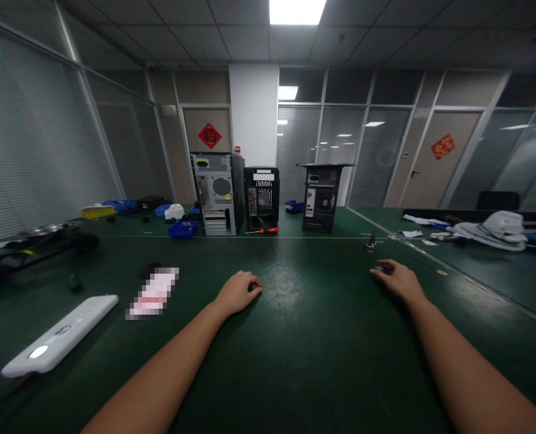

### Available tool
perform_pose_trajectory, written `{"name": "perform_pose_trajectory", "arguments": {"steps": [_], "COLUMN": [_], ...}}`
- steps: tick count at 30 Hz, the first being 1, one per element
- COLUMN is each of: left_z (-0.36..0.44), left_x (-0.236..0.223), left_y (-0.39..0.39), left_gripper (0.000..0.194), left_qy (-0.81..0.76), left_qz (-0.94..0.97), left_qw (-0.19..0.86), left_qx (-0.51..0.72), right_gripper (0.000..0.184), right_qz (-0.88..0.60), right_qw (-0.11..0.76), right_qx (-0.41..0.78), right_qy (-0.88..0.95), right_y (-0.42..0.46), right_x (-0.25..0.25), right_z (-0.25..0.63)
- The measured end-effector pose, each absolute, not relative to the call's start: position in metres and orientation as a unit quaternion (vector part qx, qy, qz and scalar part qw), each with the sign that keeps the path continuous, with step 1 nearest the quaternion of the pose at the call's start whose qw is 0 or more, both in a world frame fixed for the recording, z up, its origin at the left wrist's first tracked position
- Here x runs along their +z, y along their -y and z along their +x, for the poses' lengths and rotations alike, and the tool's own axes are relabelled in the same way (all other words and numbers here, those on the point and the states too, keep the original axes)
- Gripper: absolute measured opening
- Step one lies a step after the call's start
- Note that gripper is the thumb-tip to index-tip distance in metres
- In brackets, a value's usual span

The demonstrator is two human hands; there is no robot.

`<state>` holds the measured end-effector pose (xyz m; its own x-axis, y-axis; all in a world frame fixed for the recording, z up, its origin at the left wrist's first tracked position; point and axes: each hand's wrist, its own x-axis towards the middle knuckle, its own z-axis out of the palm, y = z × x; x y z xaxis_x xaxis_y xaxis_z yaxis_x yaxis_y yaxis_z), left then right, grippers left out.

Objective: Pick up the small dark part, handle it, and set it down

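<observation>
My left hand rests on the green tabletop with its fingers curled in. A dark spot shows between thumb and fingers, and I cannot make out whether it is an object or shadow. Further right, my right hand lies low over the table, thumb and fingertips pinched on a tiny greyish piece, too small to name. Just beyond those fingertips stands a small metal object, blurred, with thin pieces sticking out sideways. To the left of my left hand lies a pixelated pink and white sheet or phone-like item.
Three computer cases stand at the back, with a red screwdriver before the middle one. A white elongated device lies at left. Blue bins sit back left; a white cap and papers lie at right.
</observation>
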<state>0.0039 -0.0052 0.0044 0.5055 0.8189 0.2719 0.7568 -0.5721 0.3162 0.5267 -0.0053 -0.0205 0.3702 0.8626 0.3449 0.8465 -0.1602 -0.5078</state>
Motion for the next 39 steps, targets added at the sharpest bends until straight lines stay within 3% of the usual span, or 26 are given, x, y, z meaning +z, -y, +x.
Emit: {"name": "perform_pose_trajectory", "arguments": {"steps": [8, 14, 21, 39], "left_z": [0.006, 0.019, 0.044, 0.047], "left_x": [0.009, 0.012, 0.011, 0.016], "left_y": [0.008, 0.02, 0.039, 0.044], "left_gripper": [0.023, 0.021, 0.021, 0.015], "left_qy": [-0.451, -0.417, -0.352, -0.333], "left_qz": [0.867, 0.88, 0.904, 0.913], "left_qw": [0.079, 0.083, 0.078, 0.057], "left_qx": [0.197, 0.212, 0.232, 0.228], "right_gripper": [0.046, 0.058, 0.06, 0.051], "right_qz": [-0.667, -0.512, -0.376, -0.373], "right_qw": [0.31, 0.319, 0.263, 0.297], "right_qx": [-0.008, 0.079, 0.136, 0.111], "right_qy": [0.677, 0.794, 0.878, 0.872], "right_y": [0.008, 0.024, 0.06, 0.065], "right_x": [-0.012, 0.017, 0.027, 0.032], "right_z": [0.493, 0.387, 0.287, 0.288]}}
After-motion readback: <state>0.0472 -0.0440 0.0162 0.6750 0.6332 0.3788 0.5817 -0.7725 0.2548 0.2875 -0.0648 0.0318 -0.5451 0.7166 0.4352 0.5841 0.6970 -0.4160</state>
